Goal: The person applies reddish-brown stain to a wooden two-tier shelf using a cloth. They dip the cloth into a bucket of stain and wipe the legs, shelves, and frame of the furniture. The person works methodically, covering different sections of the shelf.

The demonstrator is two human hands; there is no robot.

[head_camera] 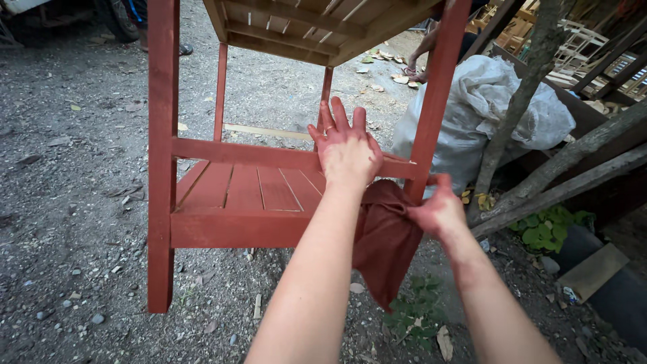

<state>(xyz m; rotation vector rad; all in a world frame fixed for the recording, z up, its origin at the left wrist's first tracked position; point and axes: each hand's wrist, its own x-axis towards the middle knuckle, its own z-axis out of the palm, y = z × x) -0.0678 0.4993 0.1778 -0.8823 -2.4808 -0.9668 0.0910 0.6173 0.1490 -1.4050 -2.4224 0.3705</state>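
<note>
Outdoors, on gravel ground [74, 222], head view only. Wooden slatted stand [236, 189] upright, legs and lower shelf coated red-brown; upper slatted section [296, 27] bare, pale wood. Left hand [347, 152] flat and wide open, fingers spread, pressed against rear rail of lower shelf, gripping nothing. Right hand [438, 212] closed in a pinch on a stained red-brown rag [384, 239], beside right front leg [431, 101]; rag hanging slack below shelf edge, touching leg base of neither hand's far side. Both hands smeared with same red tint.

Progress, judged from colour: legs, rails and lower shelf appear covered; underside and frame of upper section appear untreated, so a good share remaining. Evenness of coat on far legs not determinable.

Surroundings: white filled sack [499, 108] behind stand, rough branches [539, 87] leaning right, green weeds [549, 229], another person's feet at top, partly hidden.
</note>
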